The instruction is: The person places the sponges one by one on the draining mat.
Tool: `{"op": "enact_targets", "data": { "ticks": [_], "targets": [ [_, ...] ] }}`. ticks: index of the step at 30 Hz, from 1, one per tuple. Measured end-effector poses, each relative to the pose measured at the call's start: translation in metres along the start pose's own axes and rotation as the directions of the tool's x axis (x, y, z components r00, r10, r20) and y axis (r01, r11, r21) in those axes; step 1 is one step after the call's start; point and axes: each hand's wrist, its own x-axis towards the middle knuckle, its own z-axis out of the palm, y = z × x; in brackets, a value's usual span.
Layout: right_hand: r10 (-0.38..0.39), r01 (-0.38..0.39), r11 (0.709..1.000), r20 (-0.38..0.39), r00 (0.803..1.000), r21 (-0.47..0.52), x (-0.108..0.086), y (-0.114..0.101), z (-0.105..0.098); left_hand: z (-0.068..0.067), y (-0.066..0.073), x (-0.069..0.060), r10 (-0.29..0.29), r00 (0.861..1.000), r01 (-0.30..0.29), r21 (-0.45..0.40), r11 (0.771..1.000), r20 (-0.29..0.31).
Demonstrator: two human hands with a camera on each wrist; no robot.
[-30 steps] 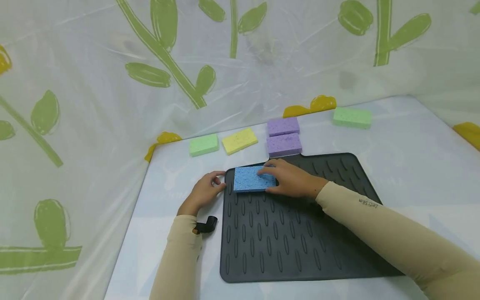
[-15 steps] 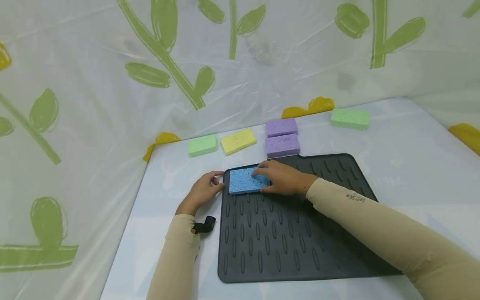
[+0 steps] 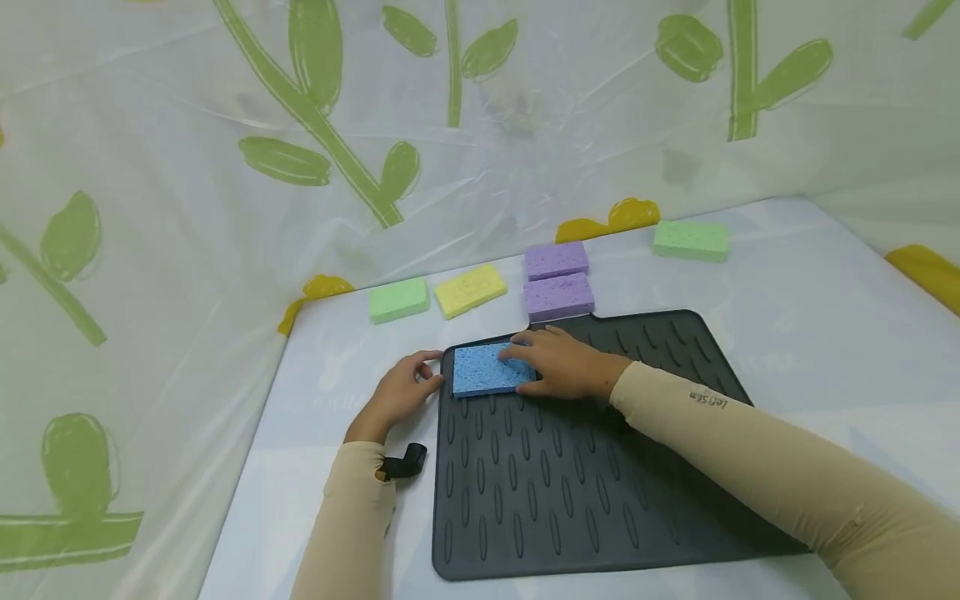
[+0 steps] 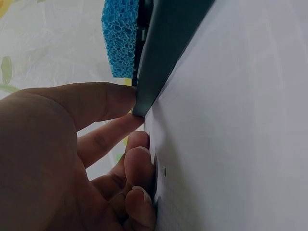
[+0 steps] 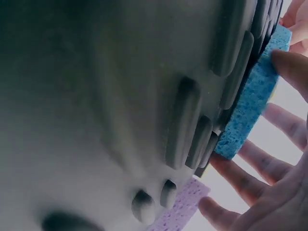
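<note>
A blue sponge (image 3: 480, 370) lies on the black mat (image 3: 555, 500) at its back left corner. My right hand (image 3: 562, 363) grips the sponge's right part, fingers and thumb spread around it; the right wrist view shows the thumb and fingers of this hand (image 5: 269, 178) on the blue sponge (image 5: 255, 91). Beside the mat's left edge rests my left hand (image 3: 401, 390). In the left wrist view, the thumb and index finger of this hand (image 4: 82, 144) touch the mat's edge (image 4: 161, 53), other fingers curled on the tabletop, below the blue sponge (image 4: 120, 38).
Behind the mat stand a green sponge (image 3: 399, 300), a yellow sponge (image 3: 471, 290) and two purple sponges, one (image 3: 557, 260) behind the other (image 3: 558, 297). Another green sponge (image 3: 691, 241) is at the back right. A patterned plastic sheet (image 3: 187, 208) rises behind the white table (image 3: 810, 358).
My right hand has moved the blue sponge a little left, up to the mat's left rim. My left hand stays at the mat's edge. The head view has shifted slightly.
</note>
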Motion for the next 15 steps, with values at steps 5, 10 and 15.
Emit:
{"op": "enact_targets", "data": {
  "ticks": [5, 10, 15],
  "targets": [
    [-0.015, 0.015, 1.0, -0.067, 0.998, 0.001, -0.006, 0.006, -0.009, 0.0, 0.002, -0.001, 0.013, 1.0, -0.013, 0.003, 1.0, -0.008],
    [0.0, -0.004, 1.0, -0.147, 0.989, -0.031, -0.012, 0.02, -0.023, 0.0, 0.001, 0.0, 0.008, 1.0, -0.008, -0.002, 1.0, -0.009],
    [0.036, -0.053, 0.997, -0.24, 0.97, -0.064, -0.018, 0.042, -0.032, -0.001, -0.003, -0.001, 0.013, 1.0, -0.013, -0.001, 1.0, -0.014]
  ]
}}
